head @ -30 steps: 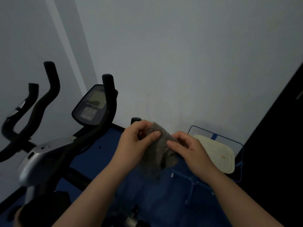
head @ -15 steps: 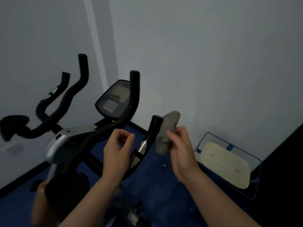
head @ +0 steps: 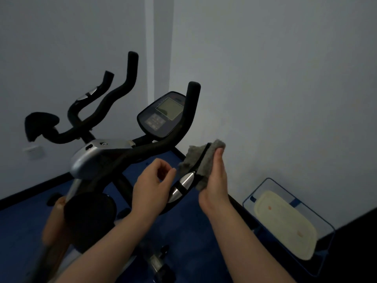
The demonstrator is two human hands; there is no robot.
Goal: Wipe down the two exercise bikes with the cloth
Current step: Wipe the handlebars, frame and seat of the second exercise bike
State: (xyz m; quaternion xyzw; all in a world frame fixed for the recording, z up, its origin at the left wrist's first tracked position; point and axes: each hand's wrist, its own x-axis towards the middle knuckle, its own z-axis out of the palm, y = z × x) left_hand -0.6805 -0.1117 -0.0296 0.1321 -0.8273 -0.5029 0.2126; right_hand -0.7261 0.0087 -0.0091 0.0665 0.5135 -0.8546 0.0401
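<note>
My right hand (head: pixel 214 178) grasps the grey cloth (head: pixel 201 160), wrapping it around the near handlebar (head: pixel 202 158) of the closer exercise bike (head: pixel 106 154), thumb pressed at the cloth's top. My left hand (head: pixel 152 190) hovers just beside it, fingers loosely curled, holding nothing. I see a console (head: pixel 163 115) above the handlebars, a second bike's bars (head: pixel 98 105) beyond, blue floor (head: pixel 193 231), pale walls (head: pixel 275 78), and a blue-framed bin (head: pixel 285 225) at right.
</note>
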